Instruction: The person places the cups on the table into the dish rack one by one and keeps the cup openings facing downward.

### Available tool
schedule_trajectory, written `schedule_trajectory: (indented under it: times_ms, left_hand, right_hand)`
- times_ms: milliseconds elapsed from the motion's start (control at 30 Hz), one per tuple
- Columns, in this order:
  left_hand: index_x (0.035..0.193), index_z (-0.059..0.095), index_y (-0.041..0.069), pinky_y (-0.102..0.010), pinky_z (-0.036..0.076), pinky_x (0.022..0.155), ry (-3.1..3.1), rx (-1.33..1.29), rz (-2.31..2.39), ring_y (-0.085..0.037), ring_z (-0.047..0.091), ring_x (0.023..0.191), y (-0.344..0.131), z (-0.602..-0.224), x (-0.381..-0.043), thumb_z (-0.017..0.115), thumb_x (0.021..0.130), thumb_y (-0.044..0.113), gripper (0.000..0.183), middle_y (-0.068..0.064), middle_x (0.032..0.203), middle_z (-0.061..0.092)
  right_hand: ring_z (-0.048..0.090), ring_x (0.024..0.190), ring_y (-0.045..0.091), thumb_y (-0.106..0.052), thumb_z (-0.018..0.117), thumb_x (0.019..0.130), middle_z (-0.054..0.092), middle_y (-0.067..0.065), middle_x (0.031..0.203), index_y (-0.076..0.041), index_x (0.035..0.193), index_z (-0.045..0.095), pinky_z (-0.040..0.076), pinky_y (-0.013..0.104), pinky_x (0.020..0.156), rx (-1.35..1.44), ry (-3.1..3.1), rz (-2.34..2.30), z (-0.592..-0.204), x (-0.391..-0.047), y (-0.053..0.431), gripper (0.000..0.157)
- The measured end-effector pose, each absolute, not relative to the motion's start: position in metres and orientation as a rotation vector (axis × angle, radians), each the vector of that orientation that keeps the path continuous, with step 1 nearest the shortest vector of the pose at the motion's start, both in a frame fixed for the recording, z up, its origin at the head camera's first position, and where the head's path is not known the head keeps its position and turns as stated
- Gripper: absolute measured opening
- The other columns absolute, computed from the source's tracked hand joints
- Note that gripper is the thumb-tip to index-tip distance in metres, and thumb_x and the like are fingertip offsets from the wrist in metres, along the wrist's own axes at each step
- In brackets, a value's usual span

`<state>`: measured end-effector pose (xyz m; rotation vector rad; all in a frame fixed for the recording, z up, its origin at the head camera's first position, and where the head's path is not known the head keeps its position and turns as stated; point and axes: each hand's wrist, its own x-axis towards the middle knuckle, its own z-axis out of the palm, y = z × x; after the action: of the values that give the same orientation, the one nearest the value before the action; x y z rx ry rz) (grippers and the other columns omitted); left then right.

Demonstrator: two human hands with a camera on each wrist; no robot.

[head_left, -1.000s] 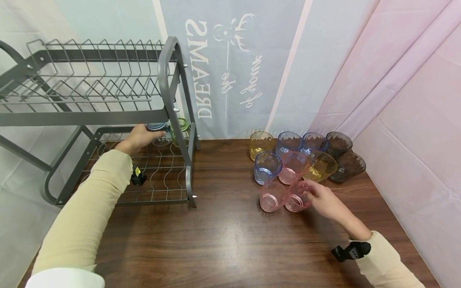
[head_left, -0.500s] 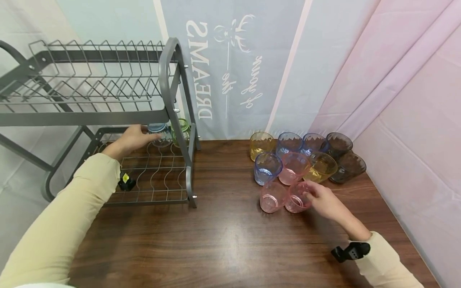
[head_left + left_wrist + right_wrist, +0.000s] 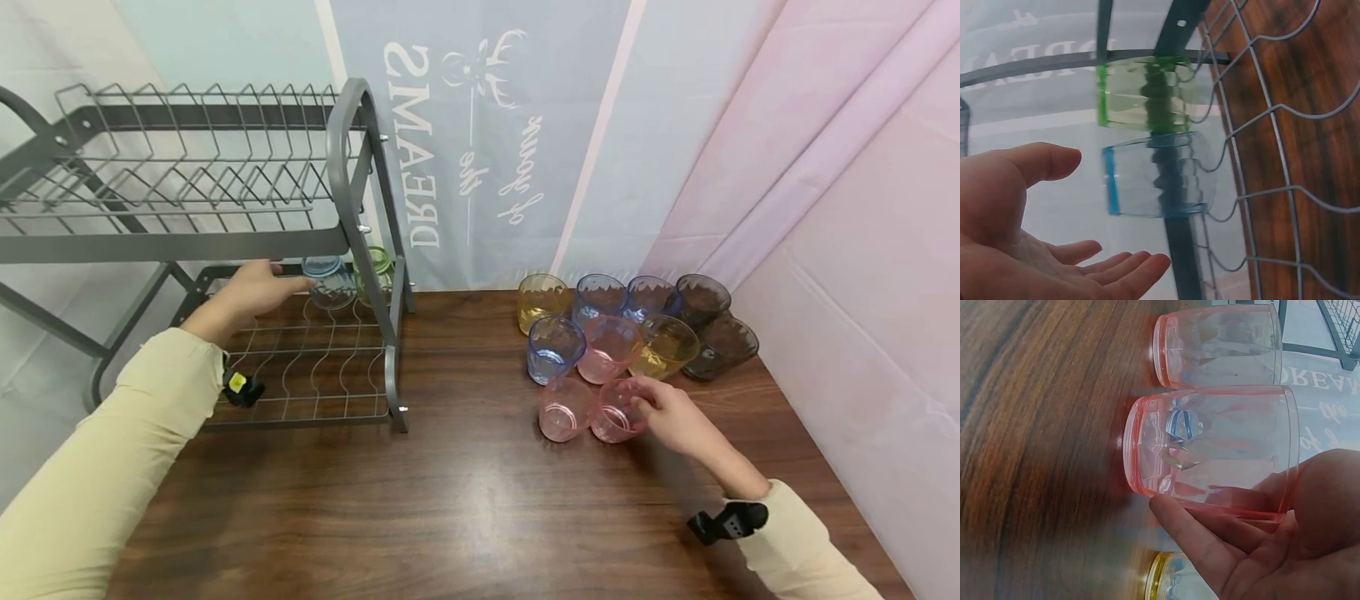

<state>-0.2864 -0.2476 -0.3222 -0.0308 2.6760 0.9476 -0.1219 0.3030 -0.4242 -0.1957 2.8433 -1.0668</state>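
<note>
Pink glass (image 3: 1210, 447), blue glass (image 3: 1147, 178)

Rack (image 3: 187, 247): left end lost to me beyond the head view's edge.
Green glass (image 3: 383, 268): partly hidden there behind the rack's post (image 3: 371, 283).
Blue glass (image 3: 1138, 180): blurred in my left wrist view.
Left hand (image 3: 1029, 219): cut off at that view's left and bottom edges.
Right hand (image 3: 1257, 565): cropped at my right wrist view's right and bottom edges.
Yellow glass (image 3: 1159, 575): likewise cropped below.
</note>
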Motion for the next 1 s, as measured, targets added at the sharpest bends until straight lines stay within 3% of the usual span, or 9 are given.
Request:
schedule_trajectory:
  times_ms: [167,500,767,1000]
  left_hand:
    - [0.157,-0.003,-0.011,-0.069,0.035,0.107,2.709,0.043,0.946,-0.059,0.027,0.140,-0.257,-0.313,-0.273,0.051,0.104,0.043,0.093,-0.039,0.159,0.013]
    - [0.154,0.028,-0.007,-0.068,0.037,0.106,2.714,0.194,0.910,-0.054,0.035,0.138,-0.264,-0.305,-0.242,0.052,0.106,0.042,0.073,-0.036,0.154,0.032]
    - [0.150,0.037,-0.006,-0.066,0.042,0.101,2.700,0.291,0.896,-0.052,0.044,0.133,-0.261,-0.299,-0.223,0.055,0.106,0.040,0.066,-0.035,0.148,0.042]
    - [0.143,0.050,-0.002,-0.060,0.050,0.095,2.740,0.412,0.857,-0.045,0.059,0.120,-0.255,-0.294,-0.202,0.058,0.105,0.035,0.053,-0.027,0.134,0.060]
  right_hand:
    - [0.071,0.089,0.031,0.008,0.053,0.099,0.070,0.023,0.106,0.008,0.119,0.063,0.058,0.027,0.065,-0.193,2.844,-1.083,-0.424,-0.121,0.303,0.023]
    - [0.066,0.090,0.028,0.004,0.054,0.099,0.067,0.028,0.116,0.007,0.121,0.064,0.054,0.032,0.064,-0.150,2.874,-1.008,-0.423,-0.121,0.305,0.024]
    - [0.068,0.090,0.029,0.004,0.054,0.100,0.070,0.024,0.110,0.006,0.119,0.065,0.055,0.030,0.064,-0.135,2.885,-1.034,-0.424,-0.121,0.306,0.022]
    - [0.068,0.102,0.034,0.003,0.052,0.102,0.070,0.020,0.111,0.004,0.122,0.065,0.056,0.031,0.069,-0.105,2.867,-1.037,-0.418,-0.118,0.307,0.024]
